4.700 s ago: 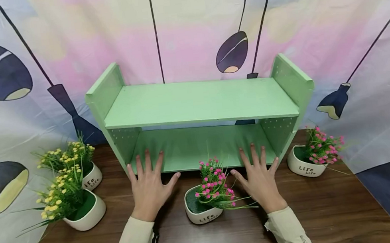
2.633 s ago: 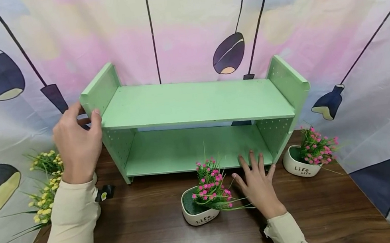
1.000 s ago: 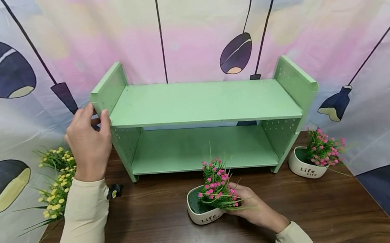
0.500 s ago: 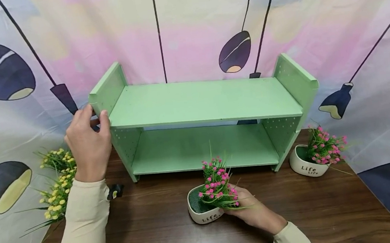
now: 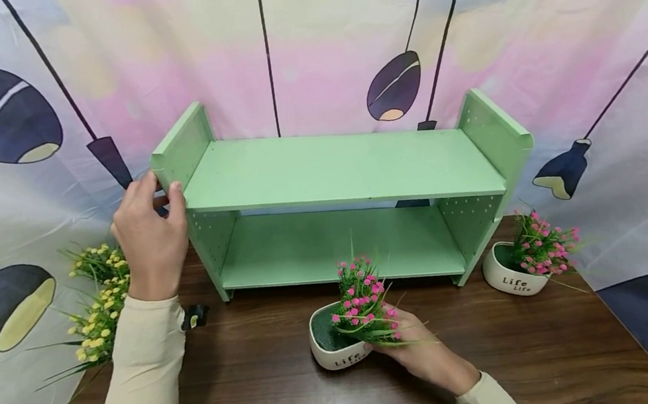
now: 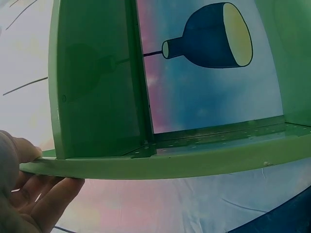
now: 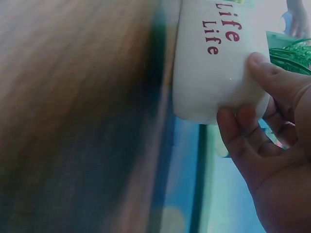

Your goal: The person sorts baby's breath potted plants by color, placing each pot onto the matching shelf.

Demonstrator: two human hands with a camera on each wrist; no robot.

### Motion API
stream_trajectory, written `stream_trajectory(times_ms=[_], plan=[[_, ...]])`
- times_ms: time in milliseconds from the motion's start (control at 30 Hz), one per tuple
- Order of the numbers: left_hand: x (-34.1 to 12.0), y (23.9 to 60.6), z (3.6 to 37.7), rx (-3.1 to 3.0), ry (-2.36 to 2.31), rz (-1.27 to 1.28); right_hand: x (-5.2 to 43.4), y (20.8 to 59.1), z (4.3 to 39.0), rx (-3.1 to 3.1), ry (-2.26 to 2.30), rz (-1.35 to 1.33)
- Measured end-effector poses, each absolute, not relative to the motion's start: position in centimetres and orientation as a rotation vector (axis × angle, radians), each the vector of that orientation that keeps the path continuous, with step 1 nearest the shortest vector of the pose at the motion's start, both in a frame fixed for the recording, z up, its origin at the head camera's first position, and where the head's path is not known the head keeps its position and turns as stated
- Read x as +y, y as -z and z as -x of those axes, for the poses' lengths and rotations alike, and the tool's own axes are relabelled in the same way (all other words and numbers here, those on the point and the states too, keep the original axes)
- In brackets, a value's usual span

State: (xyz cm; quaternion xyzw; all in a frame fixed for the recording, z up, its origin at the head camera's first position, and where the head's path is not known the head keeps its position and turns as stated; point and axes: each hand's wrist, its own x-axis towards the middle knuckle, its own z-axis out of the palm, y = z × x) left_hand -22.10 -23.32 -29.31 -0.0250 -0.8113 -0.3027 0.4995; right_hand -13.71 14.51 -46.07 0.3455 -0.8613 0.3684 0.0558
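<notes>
A green two-tier shelf point(image 5: 338, 168) stands at the back of the wooden table. My left hand point(image 5: 151, 238) grips the front edge of its left side panel; in the left wrist view the thumb point(image 6: 24, 149) lies on one side of the panel edge and the fingers point(image 6: 56, 199) on the other. Before the shelf, my right hand point(image 5: 415, 345) holds a white potted plant point(image 5: 337, 355) with pink flowers by the pot's right end. Thumb and fingertips press the pot point(image 7: 218, 82) in the right wrist view, near the tabletop. Leaves partly cover my right fingers in the head view.
Another pink-flowered potted plant point(image 5: 513, 274) stands right of the shelf. Yellow-flowered plants point(image 5: 99, 314) are at the left, their pots hidden behind my left arm. A curtain point(image 5: 318, 43) with printed lamps hangs close behind the shelf. The table's right edge slopes away at the right.
My right hand has left the lower shelf board and taken hold of the pink potted plant, which sits slightly higher now. Earlier, my left hand moved from that board to the left side panel.
</notes>
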Motion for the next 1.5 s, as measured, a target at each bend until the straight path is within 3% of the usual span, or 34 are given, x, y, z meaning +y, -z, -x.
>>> stream_trajectory(times_ms=[333, 600, 1500], plan=[[-23.3, 29.2, 22.1, -1.967, 0.734, 0.052, 13.0, 42.5, 14.2, -2.491, -1.221, -1.034], [-23.4, 29.1, 22.1, -1.976, 0.728, 0.062, 11.8, 40.8, 15.7, -2.545, -1.267, -0.847], [-23.2, 29.3, 22.2, -1.98, 0.727, 0.045, 8.6, 41.4, 23.5, -2.522, -1.476, -0.595]])
